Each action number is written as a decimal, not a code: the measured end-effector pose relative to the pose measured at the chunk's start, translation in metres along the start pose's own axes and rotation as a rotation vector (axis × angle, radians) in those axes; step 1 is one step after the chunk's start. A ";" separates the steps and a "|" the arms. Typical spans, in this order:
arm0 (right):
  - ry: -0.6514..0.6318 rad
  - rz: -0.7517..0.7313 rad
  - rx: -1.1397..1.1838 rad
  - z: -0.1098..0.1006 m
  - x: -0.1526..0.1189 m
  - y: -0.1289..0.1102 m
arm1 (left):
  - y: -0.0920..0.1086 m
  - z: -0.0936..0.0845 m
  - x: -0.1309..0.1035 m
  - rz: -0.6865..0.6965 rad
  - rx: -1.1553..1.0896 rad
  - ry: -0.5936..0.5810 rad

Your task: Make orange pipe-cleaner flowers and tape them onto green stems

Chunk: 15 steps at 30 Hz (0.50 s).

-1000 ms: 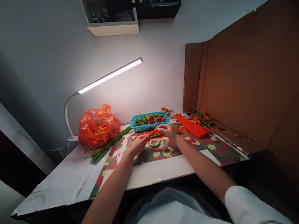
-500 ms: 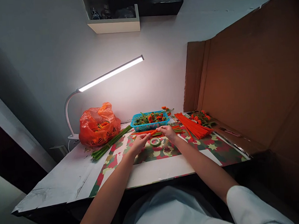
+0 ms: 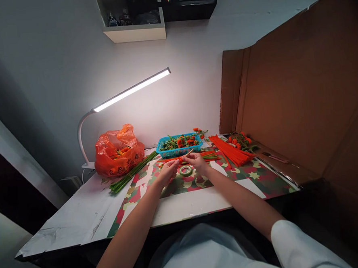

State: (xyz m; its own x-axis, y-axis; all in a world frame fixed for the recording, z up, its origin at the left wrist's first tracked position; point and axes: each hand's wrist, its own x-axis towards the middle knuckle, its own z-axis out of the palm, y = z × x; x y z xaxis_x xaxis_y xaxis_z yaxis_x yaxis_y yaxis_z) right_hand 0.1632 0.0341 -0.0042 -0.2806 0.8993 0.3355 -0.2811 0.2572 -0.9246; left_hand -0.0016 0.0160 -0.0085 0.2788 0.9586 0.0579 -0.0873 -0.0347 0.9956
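Reaching forward at frame centre, left hand [image 3: 168, 172] and right hand [image 3: 197, 162] each pinch orange stem [image 3: 184, 155]; stem spans both grips, above tape roll [image 3: 185, 170] on desk [image 3: 80, 212].

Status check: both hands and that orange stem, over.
Left hand and right hand both pinching the orange stem. Stem raised just above the tape roll. Blue basket behind, not touching.

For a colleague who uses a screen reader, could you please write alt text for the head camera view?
A person's left hand and right hand pinch a thin orange stem above a tape roll on a patterned table. Behind lie a blue basket, an orange bag, green stems and a lit desk lamp.
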 end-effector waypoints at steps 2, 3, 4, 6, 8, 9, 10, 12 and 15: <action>-0.059 0.015 0.000 -0.006 0.001 -0.003 | 0.001 0.001 -0.001 -0.002 -0.049 -0.031; -0.109 0.026 -0.020 -0.010 0.001 -0.005 | 0.002 0.000 -0.001 -0.001 -0.062 -0.051; -0.167 0.038 -0.038 -0.014 0.002 -0.007 | 0.002 0.000 -0.001 0.001 -0.072 -0.073; -0.264 0.082 -0.066 -0.022 0.003 -0.011 | 0.001 -0.002 -0.001 0.007 -0.079 -0.117; -0.336 0.137 -0.106 -0.029 0.003 -0.015 | 0.001 -0.005 -0.001 0.014 -0.060 -0.156; -0.363 0.156 -0.138 -0.031 0.003 -0.017 | 0.001 -0.006 -0.002 0.017 -0.036 -0.174; -0.384 0.165 -0.176 -0.033 0.003 -0.019 | 0.002 -0.007 -0.002 0.020 -0.004 -0.189; -0.404 0.165 -0.266 -0.036 0.003 -0.021 | 0.004 -0.010 -0.002 0.027 0.087 -0.211; -0.402 0.150 -0.415 -0.039 0.001 -0.019 | 0.007 -0.013 -0.003 0.061 0.311 -0.235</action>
State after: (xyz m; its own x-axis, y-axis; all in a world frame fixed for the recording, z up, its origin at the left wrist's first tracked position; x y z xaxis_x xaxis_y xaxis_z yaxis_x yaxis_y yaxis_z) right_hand 0.2039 0.0439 0.0070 -0.6378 0.7527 0.1633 0.1479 0.3278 -0.9331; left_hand -0.0158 0.0167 -0.0023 0.4970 0.8623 0.0969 0.1734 -0.2081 0.9626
